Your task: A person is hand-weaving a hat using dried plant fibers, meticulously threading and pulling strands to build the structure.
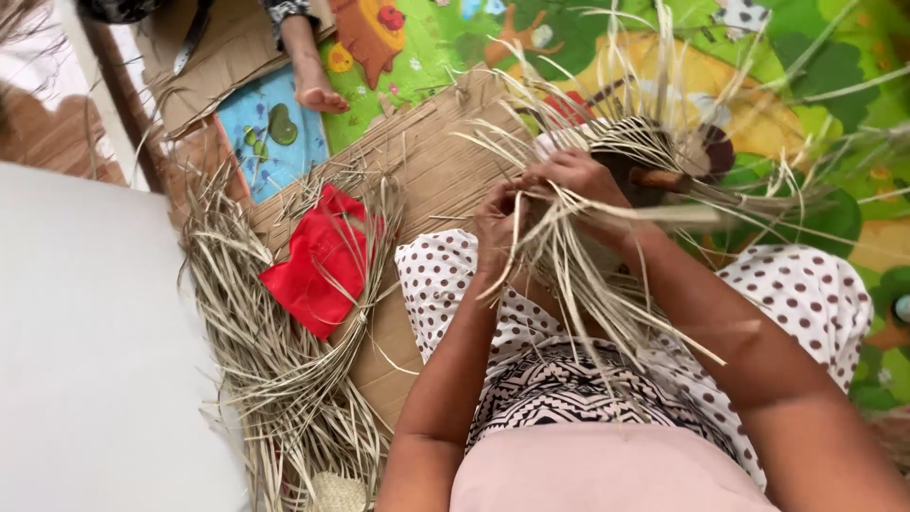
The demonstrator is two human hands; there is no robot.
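A half-woven straw piece (645,152) with many loose pale strips sticking out rests over my knees. My left hand (498,228) pinches a bunch of hanging straw strips (569,275) at its near edge. Touching it on the right, my right hand (578,180) grips strips against the dark round form (654,175) inside the weave. Both forearms reach up from the bottom of the view, over my lap in spotted cloth (815,294).
A heap of dry straw (275,379) lies to my left, with a red cloth (318,261) on it. Flat cardboard (427,152) covers a colourful play mat (445,38). Another person's bare foot (318,90) stands at the top left. A white surface (85,351) fills the left.
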